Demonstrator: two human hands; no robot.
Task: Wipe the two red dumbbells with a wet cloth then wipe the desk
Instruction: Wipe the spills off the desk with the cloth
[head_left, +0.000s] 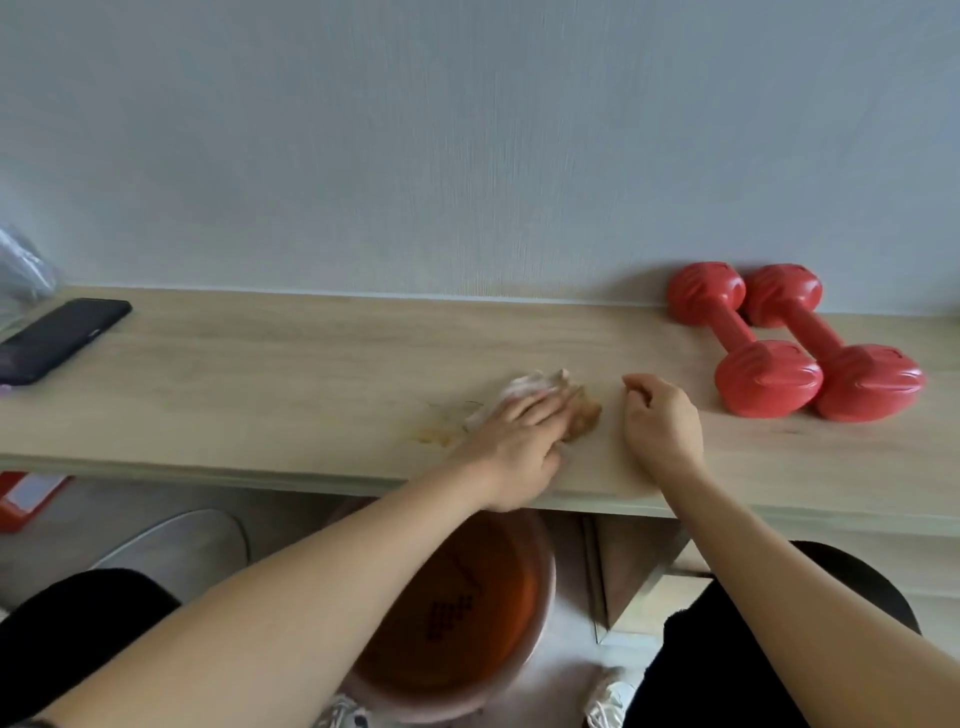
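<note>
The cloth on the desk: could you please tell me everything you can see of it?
The cloth is a small, crumpled rag, pale pinkish-white with a brown-stained patch at its right end. It lies flat on the wooden desk, near the front edge. The left hand presses on it with straight fingers, covering its middle. A faint yellowish smear marks the desk beside it. It is blurred.

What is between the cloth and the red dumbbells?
The right hand, loosely curled and resting on the desk, lies between the cloth and the red dumbbells, as the head view shows.
</note>
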